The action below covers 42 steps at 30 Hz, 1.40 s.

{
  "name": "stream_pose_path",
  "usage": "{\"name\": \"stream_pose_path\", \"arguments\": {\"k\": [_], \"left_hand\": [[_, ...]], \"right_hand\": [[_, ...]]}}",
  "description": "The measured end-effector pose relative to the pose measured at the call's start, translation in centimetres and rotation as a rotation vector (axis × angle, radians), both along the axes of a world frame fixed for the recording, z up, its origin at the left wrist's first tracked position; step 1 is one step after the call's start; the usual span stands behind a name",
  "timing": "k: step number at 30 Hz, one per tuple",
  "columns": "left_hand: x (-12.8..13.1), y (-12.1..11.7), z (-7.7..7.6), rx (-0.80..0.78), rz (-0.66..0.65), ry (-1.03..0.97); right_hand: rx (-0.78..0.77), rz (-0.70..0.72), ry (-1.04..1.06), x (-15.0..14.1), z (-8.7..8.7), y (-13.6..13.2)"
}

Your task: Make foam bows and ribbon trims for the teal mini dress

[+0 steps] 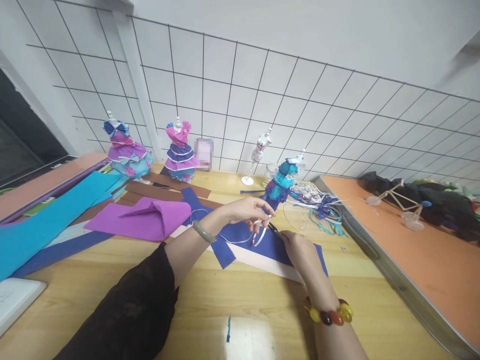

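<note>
My left hand (247, 211), with a bangle at the wrist, pinches a thin white strip (259, 236) that hangs in a loop below the fingers. To its right, my right hand (300, 247) is closed on what look like dark scissors (274, 229), their blades pointing at the white strip. The handles are hidden in the hand. Beneath both hands lies a dark blue sheet (268, 245) over a pale pink strip (258, 260). Just beyond the hands stands a small dress form in a teal and blue dress (283, 180).
A bare white dress form (258, 150) and two dressed ones, pink-and-purple (180, 152) and purple-and-blue (123, 150), stand along the wall. Purple foam (138, 219) and turquoise sheets (71, 205) lie left. Scrap strips (318, 202) are heaped right, beside an orange-topped table (408, 250).
</note>
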<state>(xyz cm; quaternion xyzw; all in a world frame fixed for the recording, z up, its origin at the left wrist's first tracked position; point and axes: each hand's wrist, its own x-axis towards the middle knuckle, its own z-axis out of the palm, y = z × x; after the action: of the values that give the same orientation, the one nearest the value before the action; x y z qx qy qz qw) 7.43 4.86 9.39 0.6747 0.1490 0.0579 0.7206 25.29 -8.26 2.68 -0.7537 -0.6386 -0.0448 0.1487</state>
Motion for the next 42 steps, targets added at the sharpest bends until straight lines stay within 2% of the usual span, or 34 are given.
{"name": "stream_pose_path", "arguments": {"k": [4,6,9,12,14,19,24,33,38,42], "left_hand": [[0.1,0.0,0.0,-0.003,0.005,0.001],[0.1,0.1,-0.2,-0.002,0.003,0.002],[0.1,0.2,-0.4,0.011,0.002,-0.001],[0.1,0.3,-0.6,0.029,-0.006,-0.011],[0.1,0.3,-0.7,0.032,-0.014,-0.024],[0.1,0.2,-0.7,0.030,-0.027,-0.043],[0.2,0.2,-0.6,0.038,-0.035,-0.051],[0.3,0.2,-0.5,0.094,0.003,-0.099],[0.5,0.4,-1.0,0.143,0.062,-0.122],[0.8,0.5,-1.6,0.125,0.104,-0.139]], "right_hand": [[0.112,-0.009,0.471,0.8,0.7,0.0],[0.087,0.005,0.729,0.9,1.7,-0.3],[-0.002,0.012,0.936,0.6,3.4,-1.0],[-0.044,0.022,1.009,0.3,4.4,-1.5],[-0.051,0.017,1.023,0.0,4.5,-1.6],[0.040,-0.024,1.057,-1.8,3.4,-0.6],[0.002,-0.063,1.114,-4.2,2.8,0.1],[0.067,-0.080,1.450,-5.2,0.7,1.0],[0.079,-0.073,1.460,-5.4,0.7,1.0],[0.119,-0.077,1.446,-5.7,1.0,0.8]]}}
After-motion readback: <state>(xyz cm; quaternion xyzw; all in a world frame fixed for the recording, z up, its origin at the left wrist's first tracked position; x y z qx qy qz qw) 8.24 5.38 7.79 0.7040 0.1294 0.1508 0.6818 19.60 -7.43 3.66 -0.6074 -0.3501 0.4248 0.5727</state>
